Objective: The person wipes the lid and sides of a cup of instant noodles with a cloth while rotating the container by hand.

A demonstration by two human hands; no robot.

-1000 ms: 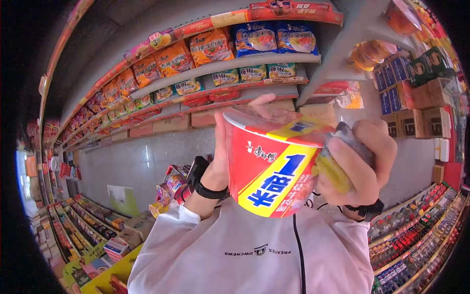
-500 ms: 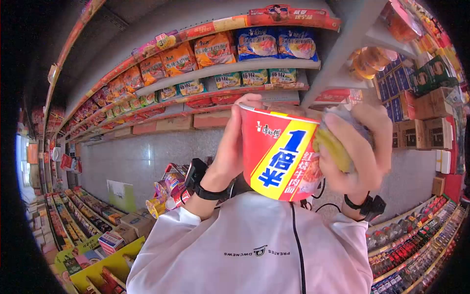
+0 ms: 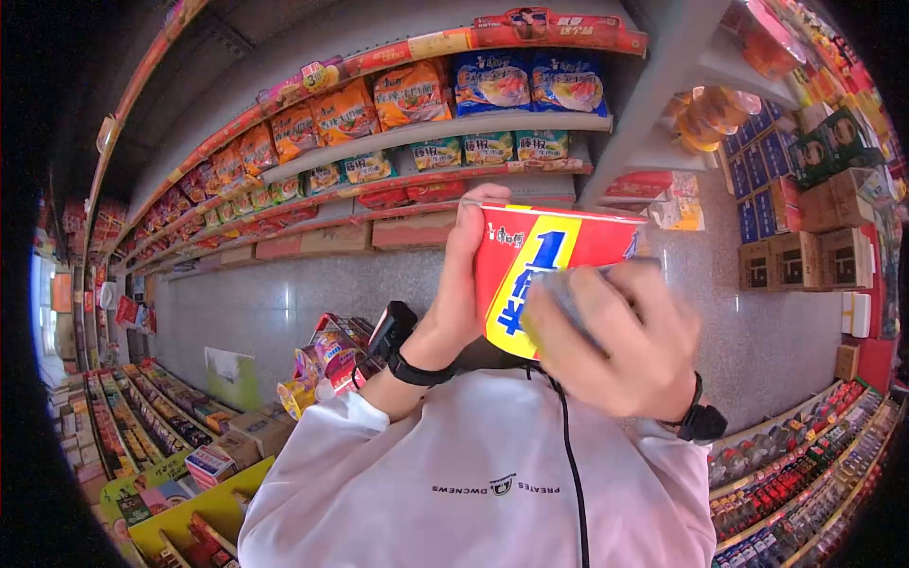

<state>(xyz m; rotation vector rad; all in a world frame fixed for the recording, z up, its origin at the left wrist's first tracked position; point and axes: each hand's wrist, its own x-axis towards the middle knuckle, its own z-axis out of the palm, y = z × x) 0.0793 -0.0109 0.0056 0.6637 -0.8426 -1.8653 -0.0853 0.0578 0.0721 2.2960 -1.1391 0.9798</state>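
My left hand (image 3: 456, 293) is wrapped round the left side of a red instant noodle cup (image 3: 544, 241) with a yellow stripe and big blue characters. The cup is tilted a little in front of my chest. My right hand (image 3: 630, 336), smeared by motion, presses a grey cloth (image 3: 568, 292) against the lower front of the cup. Fingers hide most of the cloth, and the cup's lower right side is covered by the hand.
Ahead, shelves hold orange noodle packets (image 3: 413, 93) and blue noodle packets (image 3: 492, 80). A shopping basket with colourful packages (image 3: 331, 352) stands on the floor at left. Cardboard boxes (image 3: 843, 257) are stacked at right, with bottles (image 3: 795, 492) shelved at lower right.
My right hand has moved left and down with the cloth, from the cup's right edge across its front. The cup has turned slightly in my left hand.
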